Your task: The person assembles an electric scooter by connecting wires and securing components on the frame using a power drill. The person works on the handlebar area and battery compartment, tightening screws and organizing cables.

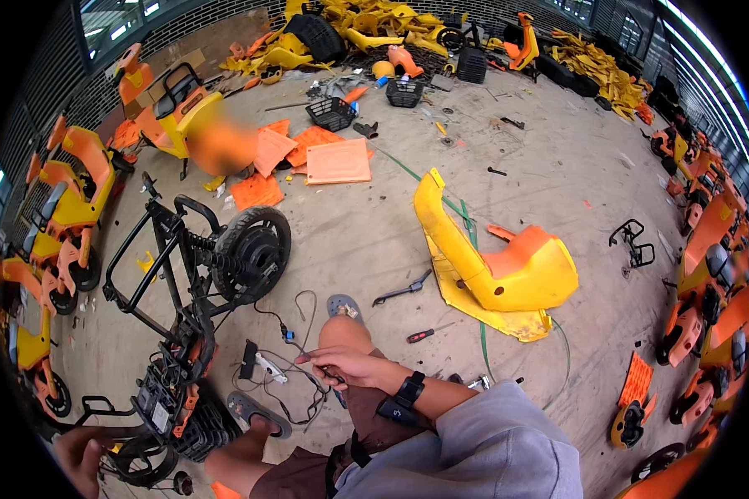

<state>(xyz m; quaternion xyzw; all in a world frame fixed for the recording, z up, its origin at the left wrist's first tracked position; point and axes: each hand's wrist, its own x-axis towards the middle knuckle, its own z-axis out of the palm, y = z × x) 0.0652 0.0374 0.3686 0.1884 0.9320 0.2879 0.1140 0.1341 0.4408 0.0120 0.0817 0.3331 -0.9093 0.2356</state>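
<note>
Broad shed (175,32), hard floor (391,216), thin wires (317,402) beside my right hand (339,366).
The black frame (168,229) looks heavy and stiff; the yellow shell (528,279), light but liable to crack. The wires lie on the floor between frame and hand, likely light and limp, best held by the blue plug (288,335) rather than tugged. My right fingers are bent inward; I can't tell what they grasp, and my left hand isn't visible.

Two clogs (344,307) at seven o'clock; two baskets (331,116) near twelve; two yellow heaps (374,32), at twelve and two; one stripped scooter (193,324) at nine; one yellow shell (534,281) and one rack (637,252) at three; one screwdriver (421,336) at five.
</note>
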